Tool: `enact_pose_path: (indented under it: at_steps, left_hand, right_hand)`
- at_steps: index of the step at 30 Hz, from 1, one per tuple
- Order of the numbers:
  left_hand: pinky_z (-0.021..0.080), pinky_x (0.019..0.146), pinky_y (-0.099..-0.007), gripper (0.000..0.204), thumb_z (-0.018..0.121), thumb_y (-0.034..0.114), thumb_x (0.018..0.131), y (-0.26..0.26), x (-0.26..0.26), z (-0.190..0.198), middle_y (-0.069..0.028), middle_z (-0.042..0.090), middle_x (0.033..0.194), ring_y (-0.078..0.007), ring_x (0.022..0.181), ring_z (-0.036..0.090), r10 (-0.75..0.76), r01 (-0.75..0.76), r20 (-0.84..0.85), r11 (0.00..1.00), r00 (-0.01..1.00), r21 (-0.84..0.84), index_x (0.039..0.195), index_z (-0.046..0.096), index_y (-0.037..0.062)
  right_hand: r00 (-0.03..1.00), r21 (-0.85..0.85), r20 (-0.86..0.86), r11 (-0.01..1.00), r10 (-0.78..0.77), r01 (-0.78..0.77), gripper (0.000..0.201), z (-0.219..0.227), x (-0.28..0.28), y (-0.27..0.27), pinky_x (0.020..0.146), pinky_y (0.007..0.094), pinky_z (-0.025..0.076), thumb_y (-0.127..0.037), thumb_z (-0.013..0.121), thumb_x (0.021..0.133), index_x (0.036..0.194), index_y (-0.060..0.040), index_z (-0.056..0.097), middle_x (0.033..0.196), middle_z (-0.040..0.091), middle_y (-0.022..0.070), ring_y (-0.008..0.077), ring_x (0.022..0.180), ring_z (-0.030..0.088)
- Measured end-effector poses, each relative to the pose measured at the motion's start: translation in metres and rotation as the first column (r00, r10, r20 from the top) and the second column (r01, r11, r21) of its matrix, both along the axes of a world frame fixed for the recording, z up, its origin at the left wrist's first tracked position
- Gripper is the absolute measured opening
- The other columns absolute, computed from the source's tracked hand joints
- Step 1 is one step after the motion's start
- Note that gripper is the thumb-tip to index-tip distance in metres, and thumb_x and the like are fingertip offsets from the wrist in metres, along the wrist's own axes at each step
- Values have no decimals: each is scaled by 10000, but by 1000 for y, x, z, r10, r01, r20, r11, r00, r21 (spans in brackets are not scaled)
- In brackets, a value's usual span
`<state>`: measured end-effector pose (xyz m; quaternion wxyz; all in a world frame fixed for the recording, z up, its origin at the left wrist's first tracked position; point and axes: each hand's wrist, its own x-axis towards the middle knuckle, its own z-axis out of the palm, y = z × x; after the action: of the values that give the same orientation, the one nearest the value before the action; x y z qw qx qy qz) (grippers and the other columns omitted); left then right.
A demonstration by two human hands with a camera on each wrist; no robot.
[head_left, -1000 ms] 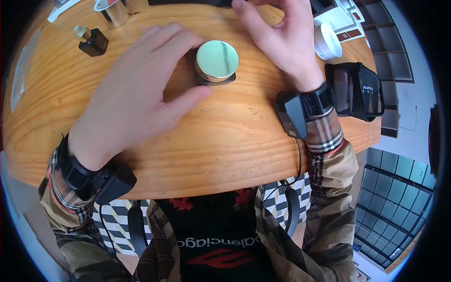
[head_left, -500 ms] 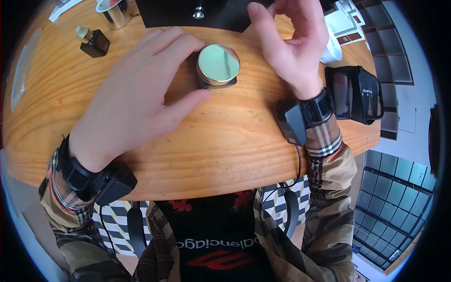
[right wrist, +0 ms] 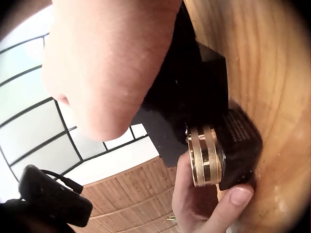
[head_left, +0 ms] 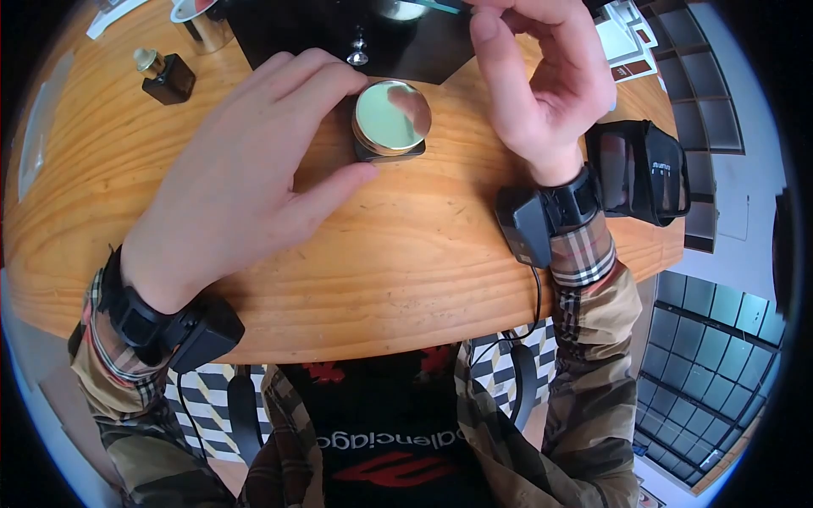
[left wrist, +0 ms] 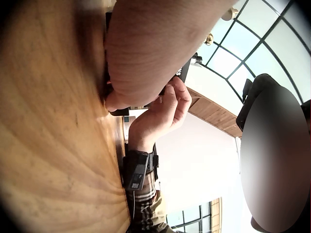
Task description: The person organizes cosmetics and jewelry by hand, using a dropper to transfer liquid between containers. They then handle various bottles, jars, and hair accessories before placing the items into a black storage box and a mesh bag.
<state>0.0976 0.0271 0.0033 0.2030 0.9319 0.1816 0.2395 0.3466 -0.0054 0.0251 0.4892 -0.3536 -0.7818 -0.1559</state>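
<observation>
A small jar with a shiny gold lid (head_left: 392,117) and black square base stands upright on the wooden table (head_left: 373,288). My left hand (head_left: 229,169) curves round its left side. In the right wrist view, my left thumb (right wrist: 238,195) lies against the jar's base, with fingers behind the gold lid (right wrist: 205,156). A glossy black box or panel (head_left: 296,38) with a clear knob (head_left: 357,57) lies beyond the jar. Raised at its right edge, my right hand (head_left: 546,93) has bent fingers partly cut off by the frame; its grip is unclear. A thin teal strip (head_left: 438,5) shows beside it.
At the far left are a dark dropper bottle (head_left: 169,79), a metal cup (head_left: 203,30) and clear plastic (head_left: 35,140). On the right stand a black pouch (head_left: 639,172) and white boxes (head_left: 622,42). The table's front edge curves before my torso.
The black box or panel has come down into view, nearer the jar. My right hand has shifted right, now covering the white round container. My left hand and the jar have barely moved.
</observation>
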Motion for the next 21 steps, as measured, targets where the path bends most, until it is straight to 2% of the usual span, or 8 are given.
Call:
enact_pose_path:
  at_steps: [6, 13, 15, 16, 17, 19, 20, 21]
  left_hand:
    - [468, 975, -412, 490, 778, 176, 848, -1, -1, 0, -179, 590, 1197, -391, 1131, 565, 0, 0, 7, 1000, 1000, 1, 1248, 568, -13]
    - [470, 978, -411, 498, 779, 185, 849, -2, -2, 3, -182, 588, 1213, -396, 1138, 561, 10, -10, -9, 1000, 1000, -12, 1248, 564, -20]
    - [470, 976, -410, 495, 778, 186, 851, -2, -2, 3, -181, 588, 1211, -396, 1137, 561, 8, -8, -5, 1000, 1000, -13, 1247, 564, -19]
    - [471, 975, -408, 492, 777, 186, 852, -2, -2, 3, -180, 589, 1209, -395, 1135, 561, 6, -6, -4, 1000, 1000, -14, 1245, 565, -19]
    - [471, 975, -408, 492, 777, 186, 852, -2, -3, 3, -180, 589, 1209, -395, 1135, 561, 10, -10, -2, 1000, 1000, -13, 1245, 565, -19]
    - [472, 971, -403, 489, 775, 185, 854, -3, -3, 5, -178, 586, 1209, -392, 1130, 561, 13, -13, -22, 999, 1000, -39, 1245, 563, -17]
    - [472, 971, -403, 489, 775, 185, 854, -3, -3, 5, -178, 586, 1209, -392, 1130, 561, 14, -14, -17, 999, 1000, -34, 1245, 563, -17]
    - [473, 970, -401, 489, 774, 185, 855, -3, -4, 4, -177, 584, 1212, -389, 1130, 562, 13, -14, -19, 999, 1000, -47, 1248, 561, -15]
  right_hand:
    - [987, -51, -145, 996, 64, -72, 133, -9, 2, 2, 602, 238, 471, -3, 662, 845, 960, 18, 725, 875, 687, 134, 135, 652, 596]
    - [994, -2, -77, 997, 76, -76, 142, -5, 8, 4, 597, 252, 473, -74, 682, 854, 956, 12, 729, 853, 685, 128, 154, 650, 597]
    - [1000, 20, 5, 1000, -24, 24, 158, -3, 7, 5, 635, 260, 481, -73, 695, 854, 985, 10, 727, 914, 693, 131, 161, 718, 614]
    - [992, -96, 31, 988, -123, 125, 217, -7, 10, -1, 812, 311, 510, -123, 643, 929, 1088, 10, 708, 1082, 680, 170, 226, 927, 649]
    - [992, -94, 33, 988, -118, 121, 217, -12, 12, 3, 812, 311, 510, -123, 643, 929, 1088, 10, 708, 1082, 680, 170, 226, 927, 649]
    - [981, -60, -64, 982, -185, 182, 290, -13, 10, 14, 1003, 372, 455, -180, 544, 1012, 1187, 13, 670, 1239, 625, 211, 300, 1142, 607]
    - [970, -204, -95, 958, -225, 203, 352, -9, 9, 4, 1093, 397, 396, -222, 457, 1062, 1238, 16, 648, 1299, 599, 207, 331, 1230, 569]
    - [970, -198, -91, 959, -224, 203, 352, -7, 6, 3, 1093, 397, 396, -222, 457, 1062, 1238, 16, 648, 1299, 599, 207, 331, 1230, 569]
